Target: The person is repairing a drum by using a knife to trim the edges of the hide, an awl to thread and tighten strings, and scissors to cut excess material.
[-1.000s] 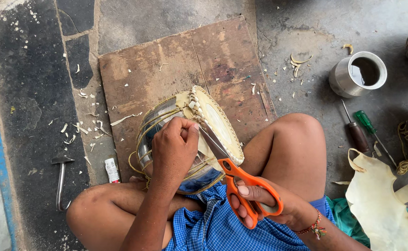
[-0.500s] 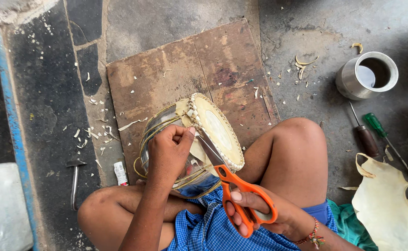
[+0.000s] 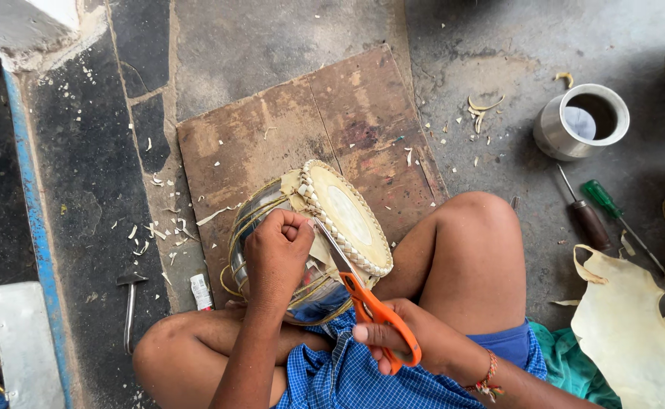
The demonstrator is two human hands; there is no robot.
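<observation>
While the person sat on the floor with knees spread, a small metal-bodied drum (image 3: 313, 250) lay tilted on its side between the legs, its pale skin head with braided rim turned up and to the right. It rested partly on the lap and partly over the near edge of a worn wooden board (image 3: 302, 136) laid on the stone floor (image 3: 272, 38).

The left hand (image 3: 278, 254) was closed into a fist on the upper side of the drum, pinching what appeared to be the loose edge of skin just beside the braided rim; exactly what lay inside the fist could not be told. The right hand (image 3: 412, 344) sat lower and nearer the body, fingers curled through the loops of orange-handled scissors (image 3: 362, 291). Their blades ran up and left to the drum's rim, directly beside the left hand; whether the blades stood open or closed could not be made out.

Pale trimmings lay scattered over board and floor. A steel cup (image 3: 580, 121) stood well apart at upper right, with two screwdrivers (image 3: 601, 212) below it. A cream-coloured sheet of hide (image 3: 635, 326) lay by the right knee. A small hammer (image 3: 130, 303) lay to the left.
</observation>
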